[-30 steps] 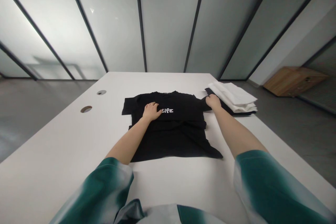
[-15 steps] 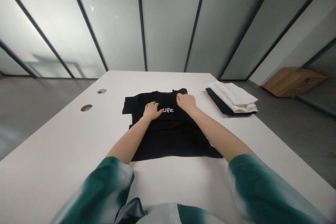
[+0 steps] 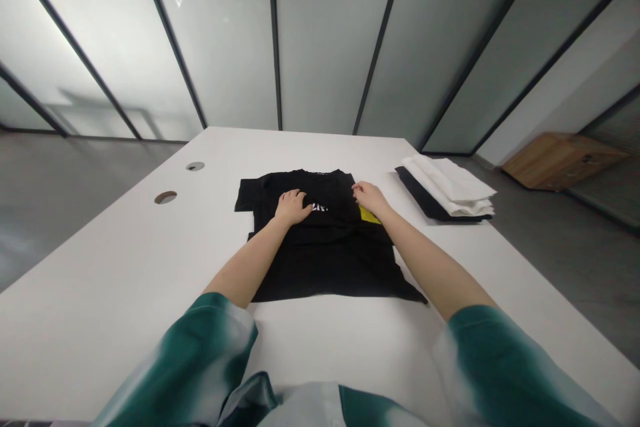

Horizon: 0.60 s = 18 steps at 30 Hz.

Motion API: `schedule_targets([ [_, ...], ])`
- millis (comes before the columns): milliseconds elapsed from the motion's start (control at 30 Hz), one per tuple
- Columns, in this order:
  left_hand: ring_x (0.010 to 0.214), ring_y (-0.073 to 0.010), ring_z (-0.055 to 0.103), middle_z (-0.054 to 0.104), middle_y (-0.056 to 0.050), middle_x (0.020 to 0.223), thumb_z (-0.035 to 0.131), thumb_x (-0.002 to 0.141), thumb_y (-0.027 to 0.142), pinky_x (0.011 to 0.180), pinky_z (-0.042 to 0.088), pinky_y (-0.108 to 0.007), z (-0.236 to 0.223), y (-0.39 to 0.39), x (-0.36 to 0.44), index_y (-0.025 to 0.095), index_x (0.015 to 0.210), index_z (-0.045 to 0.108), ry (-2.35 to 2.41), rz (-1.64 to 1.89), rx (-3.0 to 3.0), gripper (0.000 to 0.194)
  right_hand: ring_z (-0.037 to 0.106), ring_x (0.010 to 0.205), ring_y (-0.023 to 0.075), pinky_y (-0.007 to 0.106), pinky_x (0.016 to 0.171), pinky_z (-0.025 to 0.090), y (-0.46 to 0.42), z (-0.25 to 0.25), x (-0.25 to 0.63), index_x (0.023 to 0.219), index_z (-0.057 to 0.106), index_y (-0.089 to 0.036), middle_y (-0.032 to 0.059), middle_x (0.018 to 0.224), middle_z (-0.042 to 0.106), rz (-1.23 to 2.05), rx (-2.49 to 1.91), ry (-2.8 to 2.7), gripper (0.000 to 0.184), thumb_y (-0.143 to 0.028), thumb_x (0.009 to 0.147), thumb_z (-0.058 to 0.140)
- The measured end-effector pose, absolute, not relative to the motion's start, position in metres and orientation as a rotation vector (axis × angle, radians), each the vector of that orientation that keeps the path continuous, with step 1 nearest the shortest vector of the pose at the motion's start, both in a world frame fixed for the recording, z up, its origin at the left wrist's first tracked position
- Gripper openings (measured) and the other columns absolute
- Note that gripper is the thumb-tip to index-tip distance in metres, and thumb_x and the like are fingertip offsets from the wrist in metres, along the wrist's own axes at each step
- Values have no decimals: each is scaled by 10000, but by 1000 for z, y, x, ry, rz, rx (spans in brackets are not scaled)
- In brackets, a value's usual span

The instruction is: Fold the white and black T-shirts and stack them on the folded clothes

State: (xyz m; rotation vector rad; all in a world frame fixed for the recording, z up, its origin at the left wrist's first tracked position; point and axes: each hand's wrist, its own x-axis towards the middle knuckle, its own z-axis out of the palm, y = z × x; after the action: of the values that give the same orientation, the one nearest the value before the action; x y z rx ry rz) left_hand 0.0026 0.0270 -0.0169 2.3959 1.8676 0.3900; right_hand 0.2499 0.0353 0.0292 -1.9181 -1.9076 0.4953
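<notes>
A black T-shirt (image 3: 325, 267) lies flat mid-counter (image 3: 125, 267). The open left hand (image 3: 293, 207) presses it to hold it steady; the curled right hand (image 3: 367, 197) sits at its 2 o'clock edge beside a yellow patch (image 3: 370, 215), grip unclear.

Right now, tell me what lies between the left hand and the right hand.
In the head view, a black T-shirt lies between the left hand and right hand, part of its white lettering showing.
</notes>
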Motion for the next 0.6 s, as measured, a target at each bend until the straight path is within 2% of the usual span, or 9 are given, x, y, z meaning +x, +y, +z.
schedule_targets([
  [100,1379,-290,412,480,-140,1476,483,923,469,1143,310,-435,-16,25,3,172,1374,526,1862,419,2431,542,669,1000,260,308,817,481,25,21,275,1164,666,-158,132,1119,718,338,-2080,-2015,396,-435,904,554],
  [167,1388,-280,404,464,-129,1495,480,931,423,1142,319,-427,-15,23,4,186,1407,497,1808,449,2491,532,663,1006,270,305,791,471,16,14,285,1181,661,-154,140,1105,721,320,-2126,-2099,466,-500,878,581],
  [300,1366,-247,440,466,-91,1504,444,949,354,1121,364,-391,-12,21,5,216,1430,484,1624,450,2614,501,666,953,232,264,716,437,4,4,297,1032,708,-179,108,1008,742,260,-2141,-2113,289,-367,911,524],
  [433,1331,-247,486,532,-104,1447,425,958,370,1123,371,-382,-11,23,4,174,1385,537,1573,386,2637,483,665,876,207,249,658,412,1,3,306,899,713,-187,93,976,745,244,-2175,-2003,251,-299,888,489],
  [533,1322,-249,497,546,-106,1433,436,953,372,1120,379,-380,-11,24,4,164,1372,551,1571,371,2649,481,665,862,220,259,652,422,1,6,311,881,714,-191,94,945,745,268,-2236,-2027,253,-337,863,507],
  [600,1319,-247,501,542,-103,1438,444,949,369,1116,384,-378,-11,24,4,171,1375,550,1564,374,2661,481,667,895,240,276,682,445,2,8,312,945,718,-193,104,977,741,229,-2269,-2040,257,-337,843,531],
])
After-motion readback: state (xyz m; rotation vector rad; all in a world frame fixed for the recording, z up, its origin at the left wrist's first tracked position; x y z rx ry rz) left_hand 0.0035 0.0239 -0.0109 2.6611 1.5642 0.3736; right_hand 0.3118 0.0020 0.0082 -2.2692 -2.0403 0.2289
